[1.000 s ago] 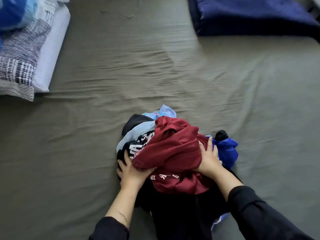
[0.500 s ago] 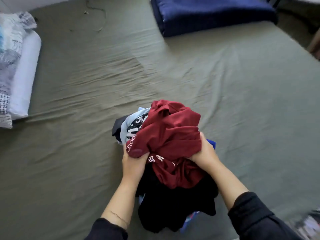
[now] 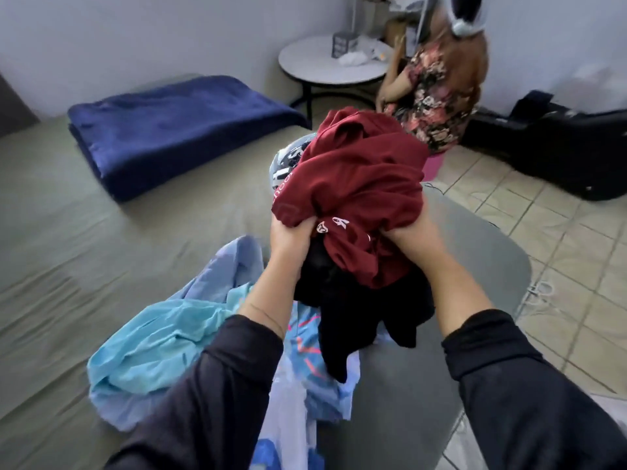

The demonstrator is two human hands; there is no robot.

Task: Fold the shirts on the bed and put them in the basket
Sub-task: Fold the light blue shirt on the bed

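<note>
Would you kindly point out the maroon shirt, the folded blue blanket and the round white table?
maroon shirt (image 3: 356, 178), head view, its bunched upper front.
folded blue blanket (image 3: 176, 127), head view, middle of its top.
round white table (image 3: 315, 67), head view, bare tabletop.

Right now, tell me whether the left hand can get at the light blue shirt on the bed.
Probably not yet. The left hand grips the bundle of shirts together with the right hand. The light blue shirt lies uncovered just below, so once the bundle is put down, the way looks free.
</note>
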